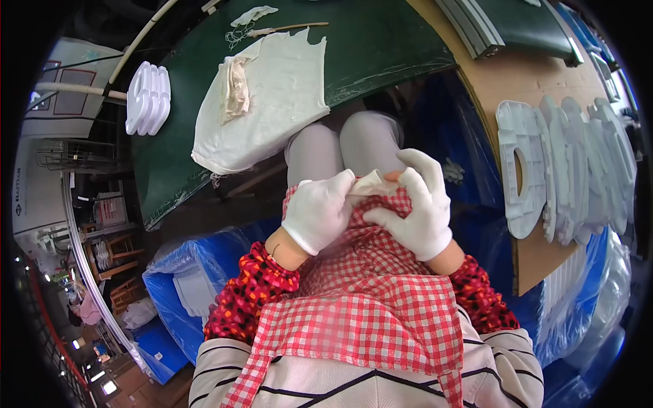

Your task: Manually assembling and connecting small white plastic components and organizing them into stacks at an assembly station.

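Observation:
My left hand [318, 212], in a white glove, is closed in front of my lap. Its thumb and fingers pinch a crumpled cream strip of thin material [369, 185]; I cannot make out whether it is cloth or rubber. To its right, my right hand [420, 207] is also gloved in white, its fingers curved and apart. One bare fingertip [392, 176] shows beside the strip's right end, and I cannot tell if it touches it. Under both hands lies a red-and-white checked apron [367, 313].
Ahead, a white cloth [286, 88] with a crumpled cream piece [235, 92] covers part of the green table [381, 41]. White plastic parts [148, 98] stand at left. Several more [520, 170] line the cardboard [544, 265] at right. Blue plastic-lined bins [170, 299] flank me.

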Motion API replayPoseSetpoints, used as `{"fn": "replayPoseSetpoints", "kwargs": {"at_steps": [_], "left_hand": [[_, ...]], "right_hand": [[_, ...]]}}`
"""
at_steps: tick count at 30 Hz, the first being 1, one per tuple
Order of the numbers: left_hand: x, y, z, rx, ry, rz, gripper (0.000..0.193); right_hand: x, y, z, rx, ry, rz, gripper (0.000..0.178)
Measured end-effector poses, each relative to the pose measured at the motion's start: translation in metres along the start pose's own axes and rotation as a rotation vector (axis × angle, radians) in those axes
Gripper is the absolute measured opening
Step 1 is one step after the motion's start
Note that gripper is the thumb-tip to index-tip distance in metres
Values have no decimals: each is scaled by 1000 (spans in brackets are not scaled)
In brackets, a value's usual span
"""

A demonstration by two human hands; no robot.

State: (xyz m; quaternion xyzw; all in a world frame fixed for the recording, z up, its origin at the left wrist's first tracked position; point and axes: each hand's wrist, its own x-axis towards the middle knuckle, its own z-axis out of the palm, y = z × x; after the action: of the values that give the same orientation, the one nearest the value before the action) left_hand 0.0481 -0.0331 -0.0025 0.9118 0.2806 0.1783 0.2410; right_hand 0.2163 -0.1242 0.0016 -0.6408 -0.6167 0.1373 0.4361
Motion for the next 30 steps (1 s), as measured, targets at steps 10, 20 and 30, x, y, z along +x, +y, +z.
{"fn": "replayPoseSetpoints", "kwargs": {"at_steps": [10,20,30], "left_hand": [[2,-1,1,171,-10,62,23],[-10,5,14,157,-26,184,30],[-25,5,24,-29,-93,146,18]], "right_hand": [[-5,0,14,30,170,-246,28],[-18,6,0,-88,324,-10,28],[-27,16,-12,454,-9,719,17]]}}
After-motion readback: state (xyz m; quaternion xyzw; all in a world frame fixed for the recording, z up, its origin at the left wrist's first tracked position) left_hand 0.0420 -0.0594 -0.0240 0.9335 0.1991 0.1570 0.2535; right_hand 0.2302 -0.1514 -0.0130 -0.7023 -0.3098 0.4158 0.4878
